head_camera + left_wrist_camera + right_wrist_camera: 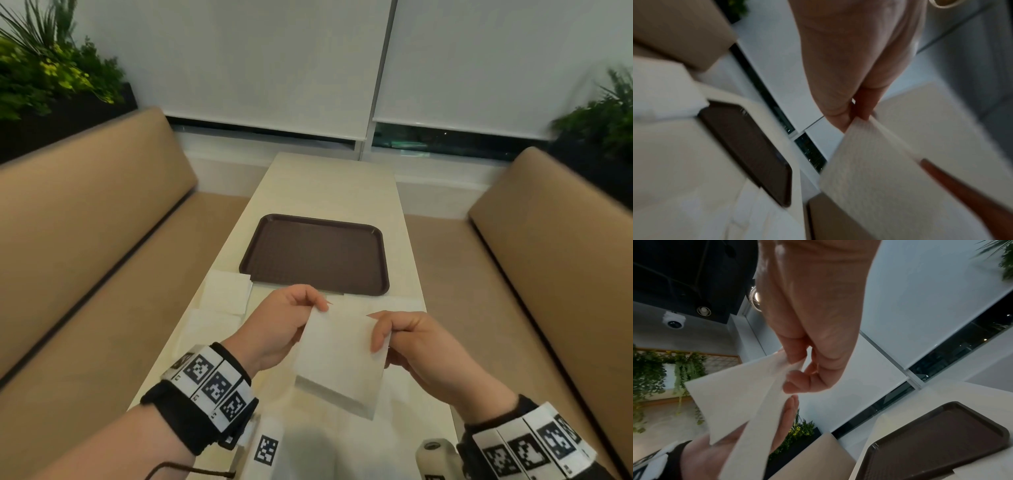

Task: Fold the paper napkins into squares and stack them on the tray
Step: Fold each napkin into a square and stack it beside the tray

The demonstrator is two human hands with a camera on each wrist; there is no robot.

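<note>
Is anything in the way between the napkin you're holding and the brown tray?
Nothing visible is. Both hands hold the napkin up above the table, and the tray lies just beyond it, bare.

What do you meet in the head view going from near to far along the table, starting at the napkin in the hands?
Held napkin, pinched at its top corners by the left hand and right hand → brown tray, nothing on it → bare far end of the table → window blinds.
</note>
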